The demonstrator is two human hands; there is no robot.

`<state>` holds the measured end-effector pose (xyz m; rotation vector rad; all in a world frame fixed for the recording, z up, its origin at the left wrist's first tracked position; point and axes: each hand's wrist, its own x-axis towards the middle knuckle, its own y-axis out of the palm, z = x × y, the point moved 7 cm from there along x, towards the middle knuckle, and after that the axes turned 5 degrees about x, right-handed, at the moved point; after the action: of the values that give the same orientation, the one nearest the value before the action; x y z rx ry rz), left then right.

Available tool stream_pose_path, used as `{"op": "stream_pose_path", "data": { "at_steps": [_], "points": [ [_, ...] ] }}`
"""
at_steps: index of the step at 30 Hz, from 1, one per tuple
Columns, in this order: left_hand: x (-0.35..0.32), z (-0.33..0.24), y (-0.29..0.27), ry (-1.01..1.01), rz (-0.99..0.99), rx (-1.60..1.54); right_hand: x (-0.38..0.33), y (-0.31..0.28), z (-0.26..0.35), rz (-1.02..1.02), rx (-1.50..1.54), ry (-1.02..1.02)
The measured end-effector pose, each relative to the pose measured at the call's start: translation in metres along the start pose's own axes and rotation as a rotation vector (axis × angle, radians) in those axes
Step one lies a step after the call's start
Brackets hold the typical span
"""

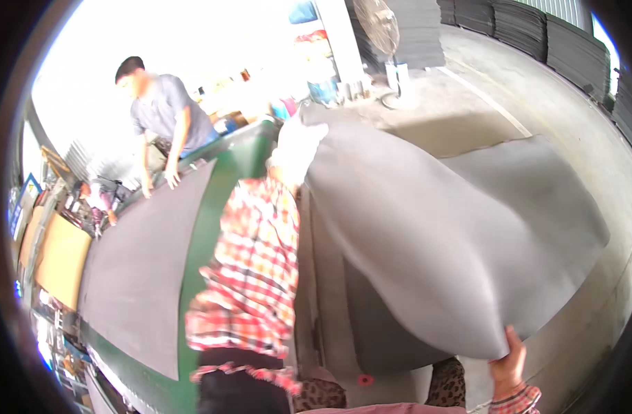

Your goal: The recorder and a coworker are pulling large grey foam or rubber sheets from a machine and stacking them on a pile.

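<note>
A large, flexible grey sheet (412, 207) hangs bowed between my two hands, to the right of a green table. My left hand (298, 148), in a white glove, is closed on its far left corner, with that arm stretched forward. At the near corner, my bare right hand (510, 362) grips the sheet's edge, thumb on top. Beneath the sheet, part of another dark sheet (381, 328) shows low down; the raised sheet hides the rest. Another grey sheet (129, 269) lies flat on the green table (195, 276) to my left.
Across the table a person (167, 114) in a grey shirt rests both hands at the flat sheet's far edge. Another person (98, 203) is partly visible at far left. A fan (381, 31) stands ahead, and stacked dark sheets (571, 52) line the concrete floor's (460, 90) far side.
</note>
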<state>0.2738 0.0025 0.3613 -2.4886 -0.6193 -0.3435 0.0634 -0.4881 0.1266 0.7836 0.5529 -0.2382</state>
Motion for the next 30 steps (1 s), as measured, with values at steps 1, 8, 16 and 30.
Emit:
{"op": "stream_pose_path", "data": {
  "at_steps": [1, 8, 16, 30],
  "points": [
    [0.0, -0.047, -0.06, 0.333, -0.124, 0.295, -0.024, 0.028, -0.038, -0.009, 0.002, 0.106],
    [-0.123, -0.071, -0.426, -0.252, -0.345, 1.518, -0.116, 0.114, -0.143, 0.355, 0.159, 0.346],
    [-0.394, -0.036, -0.561, -0.171, -0.809, 1.84, -0.15, 0.161, -0.297, 0.345, -0.278, 0.557],
    [-0.519, 0.253, -0.402, -1.113, 0.063, 1.127, -0.206, 0.128, -0.428, 0.96, -0.584, 1.303]
  ]
}}
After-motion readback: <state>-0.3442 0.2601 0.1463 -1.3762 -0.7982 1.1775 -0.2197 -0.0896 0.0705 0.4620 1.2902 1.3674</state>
